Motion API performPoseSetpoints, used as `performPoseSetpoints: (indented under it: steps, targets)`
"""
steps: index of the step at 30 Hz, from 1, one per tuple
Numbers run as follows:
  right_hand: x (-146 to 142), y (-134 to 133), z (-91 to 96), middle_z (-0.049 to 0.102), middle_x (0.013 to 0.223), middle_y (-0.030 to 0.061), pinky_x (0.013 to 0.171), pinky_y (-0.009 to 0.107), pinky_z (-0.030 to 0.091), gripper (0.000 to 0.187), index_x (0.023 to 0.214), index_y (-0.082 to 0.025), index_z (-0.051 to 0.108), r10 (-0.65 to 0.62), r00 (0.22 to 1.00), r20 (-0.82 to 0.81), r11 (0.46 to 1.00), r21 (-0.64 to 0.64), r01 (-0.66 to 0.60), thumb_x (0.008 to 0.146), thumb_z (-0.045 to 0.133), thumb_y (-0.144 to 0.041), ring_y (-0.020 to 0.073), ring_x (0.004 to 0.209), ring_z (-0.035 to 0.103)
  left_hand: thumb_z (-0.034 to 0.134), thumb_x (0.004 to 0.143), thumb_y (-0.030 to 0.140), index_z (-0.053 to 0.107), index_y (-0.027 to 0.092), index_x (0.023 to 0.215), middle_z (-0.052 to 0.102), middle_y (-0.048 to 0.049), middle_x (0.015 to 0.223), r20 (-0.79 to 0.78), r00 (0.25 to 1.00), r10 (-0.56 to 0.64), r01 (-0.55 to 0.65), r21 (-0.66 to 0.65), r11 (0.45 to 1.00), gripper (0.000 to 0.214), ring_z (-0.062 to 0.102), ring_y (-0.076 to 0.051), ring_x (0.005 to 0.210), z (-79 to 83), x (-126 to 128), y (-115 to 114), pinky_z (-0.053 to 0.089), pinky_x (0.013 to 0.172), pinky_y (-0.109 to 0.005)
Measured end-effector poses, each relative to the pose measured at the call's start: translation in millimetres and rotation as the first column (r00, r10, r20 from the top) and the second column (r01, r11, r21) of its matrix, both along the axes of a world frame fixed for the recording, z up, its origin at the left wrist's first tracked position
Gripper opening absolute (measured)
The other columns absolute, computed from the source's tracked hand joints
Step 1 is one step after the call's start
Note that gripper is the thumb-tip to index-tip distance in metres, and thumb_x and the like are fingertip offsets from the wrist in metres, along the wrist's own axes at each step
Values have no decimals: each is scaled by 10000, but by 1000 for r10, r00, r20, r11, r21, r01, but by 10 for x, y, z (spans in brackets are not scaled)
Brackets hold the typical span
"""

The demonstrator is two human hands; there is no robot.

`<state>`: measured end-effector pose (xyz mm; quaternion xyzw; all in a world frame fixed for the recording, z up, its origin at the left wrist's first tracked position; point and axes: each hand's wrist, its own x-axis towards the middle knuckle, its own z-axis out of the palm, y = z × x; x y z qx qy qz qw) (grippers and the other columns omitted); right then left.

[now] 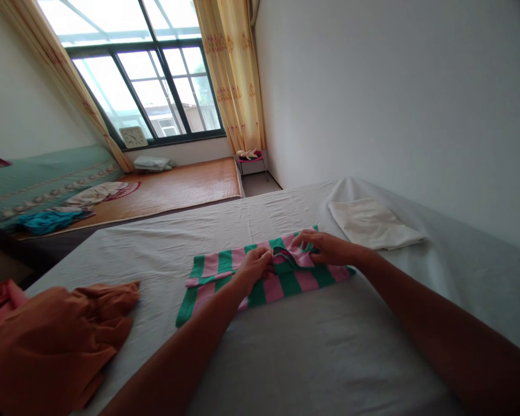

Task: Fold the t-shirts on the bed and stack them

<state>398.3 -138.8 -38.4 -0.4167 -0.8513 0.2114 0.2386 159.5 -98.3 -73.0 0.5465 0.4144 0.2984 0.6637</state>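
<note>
A pink and green striped garment (225, 271) lies partly folded on the white bed sheet (312, 352) in the middle of the view. My left hand (252, 267) rests on its centre with fingers curled, pinching the cloth near the collar. My right hand (323, 247) grips the raised collar edge at the garment's right end, fingers closed on the fabric. Both forearms reach in from the lower edge.
An orange garment (60, 341) lies crumpled at the lower left. A folded white cloth (372, 224) sits at the bed's far right, by the wall. Beyond the bed are a low wooden platform (177, 188), green bedding, a small red stool (251, 159), curtains and a window.
</note>
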Motion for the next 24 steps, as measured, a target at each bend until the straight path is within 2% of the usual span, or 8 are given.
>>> performPoseSetpoints:
  steps: [3, 6, 9, 12, 15, 20, 22, 24]
  targets:
    - [7, 52, -37, 604, 876, 39, 732, 269, 437, 193, 916, -165, 633, -84, 989, -124, 994, -82, 74, 808, 529, -287, 154, 789, 553, 655, 702, 559, 532, 164, 774, 558, 29, 624, 20, 1000, -18, 18, 4, 1000, 420, 552, -65, 509, 32, -13, -29, 447, 467, -153]
    - [42, 103, -109, 557, 713, -2, 622, 242, 408, 317, 819, -148, 591, -221, 945, -240, 959, -229, 166, 835, 495, -450, 126, 663, 501, 641, 713, 571, 575, 159, 859, 589, 10, 680, -11, 997, -78, 78, 57, 995, 441, 571, -89, 565, 42, -14, -46, 463, 485, -173]
    - [87, 139, -175, 515, 663, -27, 557, 227, 380, 361, 816, -153, 546, -422, 859, -289, 876, -375, 304, 801, 512, -511, 105, 597, 459, 739, 650, 442, 589, 162, 925, 592, 22, 676, -83, 992, -92, 106, 186, 977, 420, 548, -88, 538, -1, 6, -38, 441, 460, -171]
    - [138, 136, -180, 468, 604, -50, 463, 203, 331, 351, 833, -165, 516, -551, 791, -264, 775, -514, 368, 751, 568, -502, 85, 522, 420, 670, 718, 399, 577, 153, 863, 525, 53, 584, -148, 989, 0, 41, 274, 961, 300, 485, -68, 428, -59, 32, -16, 399, 399, -170]
    - [185, 96, -141, 467, 591, -59, 430, 182, 356, 323, 876, -177, 496, -548, 810, -209, 716, -618, 325, 721, 625, -430, 77, 495, 442, 576, 800, 387, 563, 156, 920, 504, 59, 570, -174, 984, 42, 9, 285, 959, 261, 481, -65, 400, -89, 51, 1, 376, 370, -161]
    - [270, 37, -108, 577, 626, -27, 469, 226, 483, 358, 963, -190, 489, -486, 871, -73, 662, -682, 312, 712, 656, -384, 126, 522, 575, 571, 823, 341, 459, 186, 1211, 538, 57, 648, -161, 986, 35, 16, 303, 953, 432, 504, -61, 429, -141, 46, 35, 399, 390, -153]
    - [307, 31, -80, 603, 612, -20, 456, 236, 474, 347, 960, -191, 501, -451, 893, -5, 671, -661, 336, 716, 653, -387, 138, 487, 583, 558, 830, 284, 416, 197, 1269, 579, 23, 780, -191, 978, 81, 0, 391, 920, 469, 532, -61, 480, -148, 23, 43, 439, 433, -172]
    - [318, 29, -24, 601, 572, -19, 458, 225, 439, 286, 906, -184, 532, -466, 884, 43, 745, -520, 418, 739, 632, -393, 132, 458, 568, 545, 828, 218, 424, 209, 1287, 593, -25, 936, -257, 947, 195, -7, 588, 809, 474, 578, -84, 596, -124, -6, 26, 513, 564, -236]
